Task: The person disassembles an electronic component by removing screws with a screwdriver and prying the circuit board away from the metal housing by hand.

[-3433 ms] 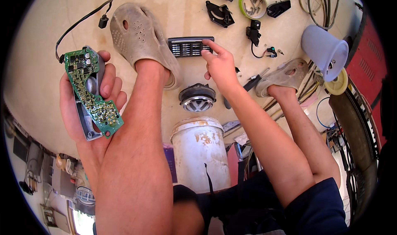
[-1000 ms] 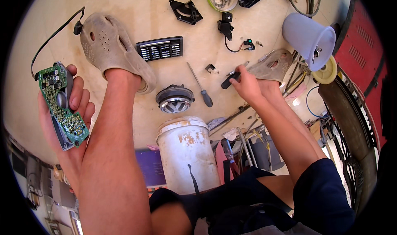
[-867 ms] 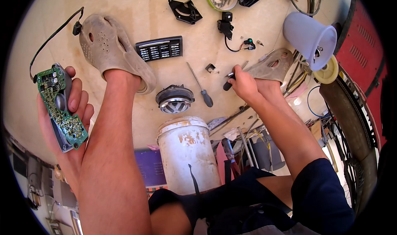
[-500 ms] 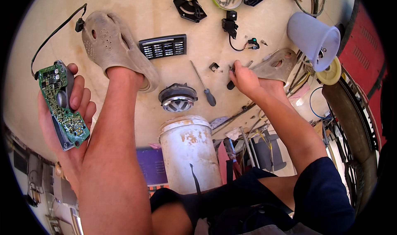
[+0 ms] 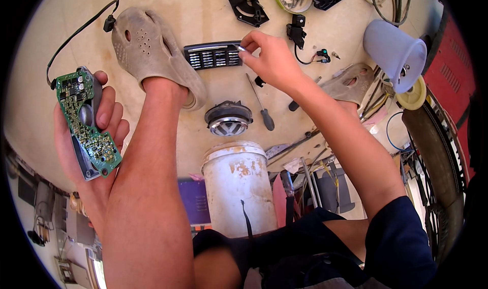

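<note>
My left hand [image 5: 108,113] is wrapped round a green circuit board [image 5: 86,118] on a metal housing, with a black cable and plug [image 5: 108,23] trailing above it. My right hand [image 5: 269,62] pinches a small silver metal piece [image 5: 239,48] at the right end of a black bit case [image 5: 208,57] on the floor, which holds rows of silver bits. Below that hand lie a screwdriver [image 5: 266,117], a dark-handled tool [image 5: 293,105] and a black part with a round chrome emblem [image 5: 228,126].
Black plastic parts [image 5: 249,11], a green-rimmed dish of screws [image 5: 283,6] and a wired component [image 5: 323,55] lie beyond. A translucent bucket [image 5: 391,50], cables and red panel [image 5: 447,70] are rightward, a white bucket [image 5: 239,197] below. My sandalled feet [image 5: 147,45] frame the parts.
My right hand has moved up and left from the dark-handled tool beside the right sandal to the bit case and now pinches a silver piece there. My left hand still holds the board.
</note>
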`<state>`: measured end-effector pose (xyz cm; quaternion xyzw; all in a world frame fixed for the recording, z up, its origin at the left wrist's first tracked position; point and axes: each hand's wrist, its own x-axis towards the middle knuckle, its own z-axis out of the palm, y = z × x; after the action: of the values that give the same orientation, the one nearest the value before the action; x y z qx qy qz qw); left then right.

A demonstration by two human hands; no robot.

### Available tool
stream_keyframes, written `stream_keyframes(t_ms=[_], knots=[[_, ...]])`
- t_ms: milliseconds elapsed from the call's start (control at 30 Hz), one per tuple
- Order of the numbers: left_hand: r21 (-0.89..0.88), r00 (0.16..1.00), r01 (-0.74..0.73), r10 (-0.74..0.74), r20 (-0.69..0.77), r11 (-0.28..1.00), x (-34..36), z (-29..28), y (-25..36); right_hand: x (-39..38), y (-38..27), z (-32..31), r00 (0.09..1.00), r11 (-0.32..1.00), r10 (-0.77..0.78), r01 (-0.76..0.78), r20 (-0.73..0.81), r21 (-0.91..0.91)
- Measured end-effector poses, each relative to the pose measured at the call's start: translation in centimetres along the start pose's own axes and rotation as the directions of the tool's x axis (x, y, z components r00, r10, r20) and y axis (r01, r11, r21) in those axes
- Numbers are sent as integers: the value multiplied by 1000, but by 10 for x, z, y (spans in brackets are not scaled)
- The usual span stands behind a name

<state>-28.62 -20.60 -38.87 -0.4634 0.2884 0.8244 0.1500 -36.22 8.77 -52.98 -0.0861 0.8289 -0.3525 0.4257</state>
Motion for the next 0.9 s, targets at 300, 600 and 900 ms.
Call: stream_keyframes(t_ms=[300,600,900], knots=[[-7,1000,-2,2,-14,1000,-1,0,1,14,-6,8,999,996,32,-29,27,-84],[-6,999,0,0,-37,1000,-1,0,1,15,-9,16,991,991,137,-137,9,2],[-16,1000,3,-4,-11,1000,0,-2,1,21,0,29,960,940,277,-264,-30,216]])
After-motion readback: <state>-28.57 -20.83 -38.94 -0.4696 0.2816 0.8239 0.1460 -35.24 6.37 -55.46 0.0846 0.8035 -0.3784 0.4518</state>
